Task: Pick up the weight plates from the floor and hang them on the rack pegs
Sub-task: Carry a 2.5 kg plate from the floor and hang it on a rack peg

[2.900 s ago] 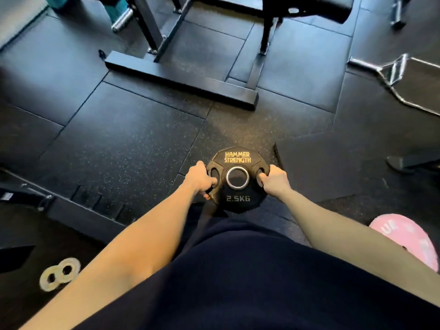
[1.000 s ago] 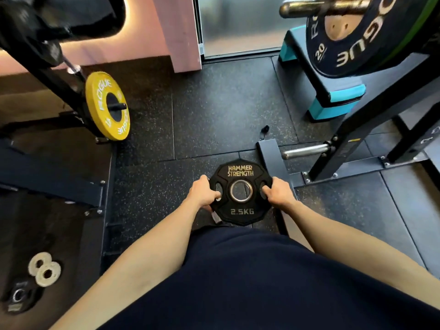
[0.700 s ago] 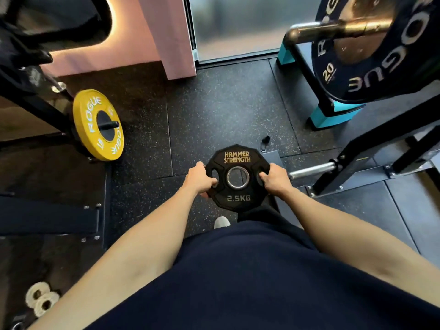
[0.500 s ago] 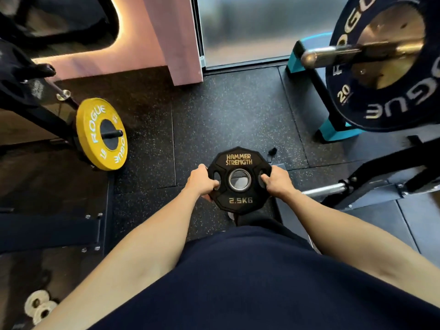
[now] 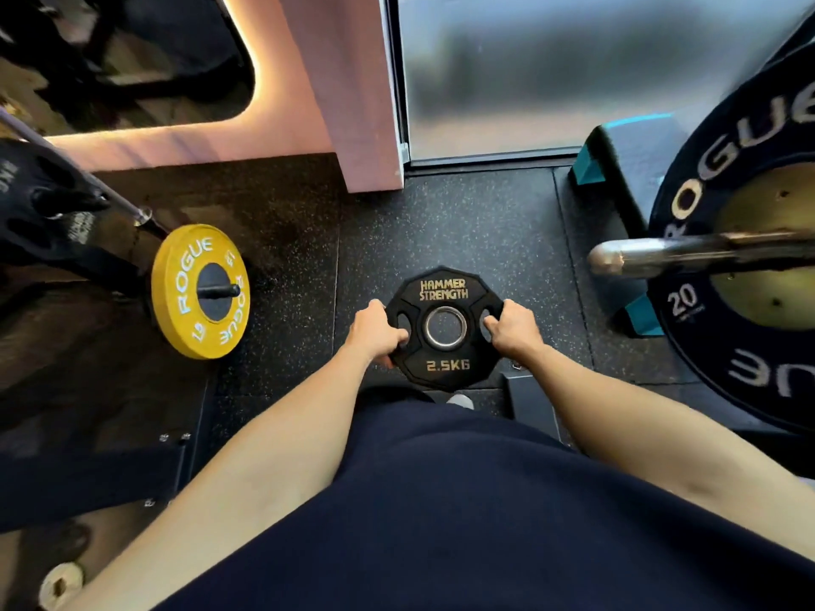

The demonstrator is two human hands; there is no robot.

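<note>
Black, many-sided rubber 2.5 kg weight plate (image 5: pixel 444 328) (gold "Hammer Strength" lettering) is held above the speckled floor (image 5: pixel 476 222). Left hand (image 5: pixel 375 332) and right hand (image 5: pixel 514 330) each grip a side slot, fingers curled through.

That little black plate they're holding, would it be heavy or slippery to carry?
Probably light: the black plate is marked 2.5KG and is far smaller than the 20 plate nearby. Likely rigid, showing no flex. Slipping seems unlikely, since the left hand and right hand hook fingers through its cut-out grips.
</note>
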